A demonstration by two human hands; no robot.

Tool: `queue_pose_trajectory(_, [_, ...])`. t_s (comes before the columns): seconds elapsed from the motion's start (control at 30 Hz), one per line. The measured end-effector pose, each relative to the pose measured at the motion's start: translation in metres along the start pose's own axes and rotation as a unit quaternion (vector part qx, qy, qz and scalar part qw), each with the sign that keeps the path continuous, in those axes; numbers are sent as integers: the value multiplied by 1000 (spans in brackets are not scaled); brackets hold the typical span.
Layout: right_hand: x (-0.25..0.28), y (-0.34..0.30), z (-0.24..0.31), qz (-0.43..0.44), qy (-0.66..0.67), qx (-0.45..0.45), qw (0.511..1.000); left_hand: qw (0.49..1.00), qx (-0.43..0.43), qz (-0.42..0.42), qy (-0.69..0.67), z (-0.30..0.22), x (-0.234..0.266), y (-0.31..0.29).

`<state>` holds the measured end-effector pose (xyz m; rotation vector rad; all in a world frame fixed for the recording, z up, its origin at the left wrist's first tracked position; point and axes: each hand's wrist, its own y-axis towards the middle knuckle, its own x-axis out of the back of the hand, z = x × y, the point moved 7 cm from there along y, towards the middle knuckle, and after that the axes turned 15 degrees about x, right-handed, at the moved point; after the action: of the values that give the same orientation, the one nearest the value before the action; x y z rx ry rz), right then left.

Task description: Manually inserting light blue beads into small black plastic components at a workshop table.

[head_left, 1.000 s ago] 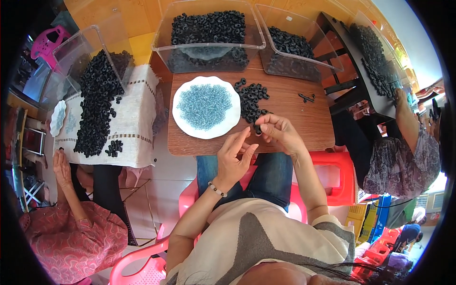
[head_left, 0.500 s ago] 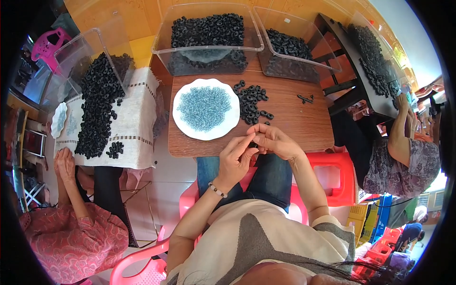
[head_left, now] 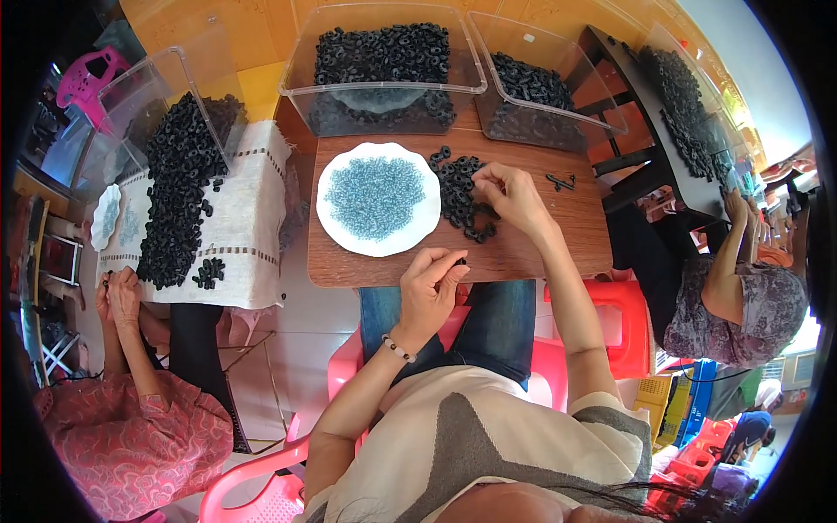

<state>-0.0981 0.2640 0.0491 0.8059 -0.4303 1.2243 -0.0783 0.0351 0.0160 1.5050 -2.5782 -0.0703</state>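
Observation:
My left hand (head_left: 431, 290) is held over my lap at the table's front edge, thumb and fingers pinching a small black ring-shaped part (head_left: 460, 261). My right hand (head_left: 516, 202) reaches over the table, its fingertips bunched together at the right side of a loose pile of black ring-shaped parts (head_left: 458, 187). Whatever lies between those fingertips is hidden. Left of the pile sits a white scalloped plate (head_left: 334, 237) heaped with small clear blue-grey beads (head_left: 375, 199).
Clear plastic bins (head_left: 301, 113) of black parts stand behind the wooden table (head_left: 558, 244). Small dark sticks (head_left: 560, 182) lie at its right. A co-worker (head_left: 131, 418) sits left at a cloth-covered table (head_left: 248, 209); another (head_left: 741, 296) works at right. A red stool (head_left: 623, 327) stands nearby.
My hands have parted. The right hand has moved forward from the left hand to the pile of black parts, while the left hand stays near its place over my lap.

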Motion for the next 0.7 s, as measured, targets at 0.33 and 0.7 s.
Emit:
queue_pose_trajectory(0.33, [-2,21,-12,10,-106,59,993,998,-18,64,10,-9,-4,0])
queue_pose_trajectory(0.7, [1,17,-16,15,-121,48,991,994,83,67,-35,-2,-4,1])
